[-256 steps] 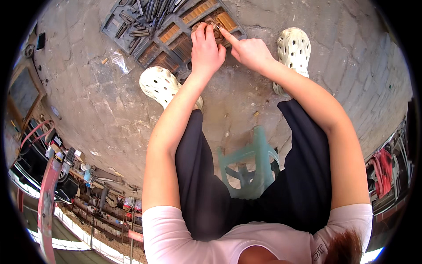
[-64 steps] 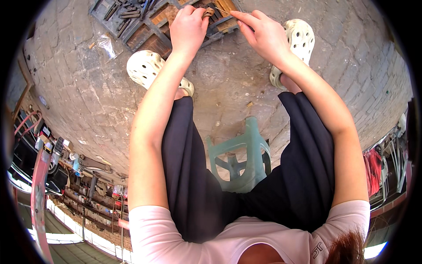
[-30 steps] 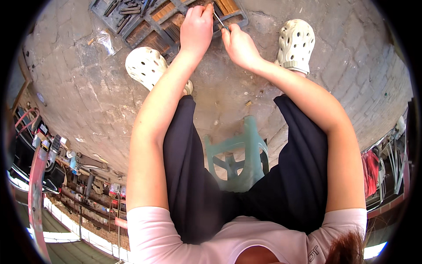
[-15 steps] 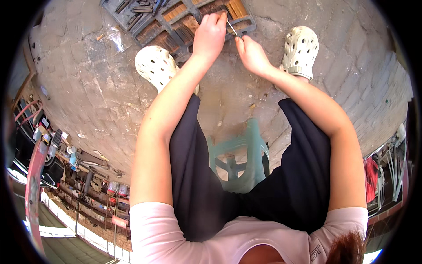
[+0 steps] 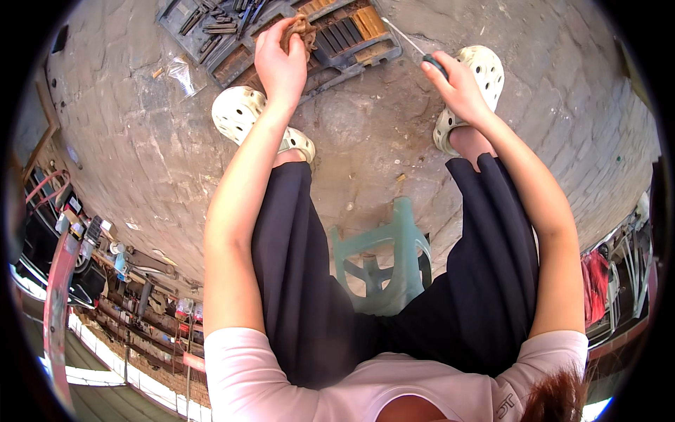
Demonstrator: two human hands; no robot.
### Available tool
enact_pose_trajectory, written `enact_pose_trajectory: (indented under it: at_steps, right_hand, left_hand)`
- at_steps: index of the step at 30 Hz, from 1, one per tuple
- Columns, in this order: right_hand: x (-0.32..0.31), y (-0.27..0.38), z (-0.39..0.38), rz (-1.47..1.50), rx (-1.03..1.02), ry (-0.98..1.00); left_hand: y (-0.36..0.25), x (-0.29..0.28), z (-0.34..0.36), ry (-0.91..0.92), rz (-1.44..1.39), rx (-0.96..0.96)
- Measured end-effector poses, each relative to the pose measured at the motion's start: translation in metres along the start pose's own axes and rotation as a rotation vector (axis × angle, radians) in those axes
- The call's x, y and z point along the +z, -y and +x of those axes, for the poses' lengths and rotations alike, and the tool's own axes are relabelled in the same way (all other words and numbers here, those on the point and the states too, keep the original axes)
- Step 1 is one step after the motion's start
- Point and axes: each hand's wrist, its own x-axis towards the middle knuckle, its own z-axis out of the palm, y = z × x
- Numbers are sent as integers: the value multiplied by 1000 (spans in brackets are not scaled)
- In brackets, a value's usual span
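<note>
A stretch of floor (image 5: 376, 141) parts the green stool (image 5: 402, 257) from the near edge of the grey case (image 5: 349, 72). Off the case's near right corner, the right hand (image 5: 460, 90) has its fingers curled round the dark handle of a thin-shafted tool (image 5: 434, 65); its tip reaches just beside the right edge. Over the near left part, the left hand (image 5: 283, 67) pinches a crumpled brown cloth (image 5: 305, 34). Right of the cloth, compartments hold dark bars (image 5: 341, 35) and orange-brown strips (image 5: 368, 22); toward the far left corner lie loose dark rods (image 5: 219, 29).
</note>
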Motion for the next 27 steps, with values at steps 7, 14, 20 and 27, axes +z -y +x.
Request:
enact_pose_trajectory:
  at_steps: [7,14,20,27]
  right_hand:
    - [-18,-51,-29,-192,-156,-227]
    - [-10,-52,-19,-271,-175,-245]
    - [-10,-46,-19,-400,-131,-216]
    - [-5,-40,-15,-465,-100,-186]
  left_hand:
    - [5,-8,-40,154,238,-17]
    - [24,-10,-39,163,320,35]
    - [1,-9,-29,101,86,-239]
    - [-21,-13,-27,170,-44,-277]
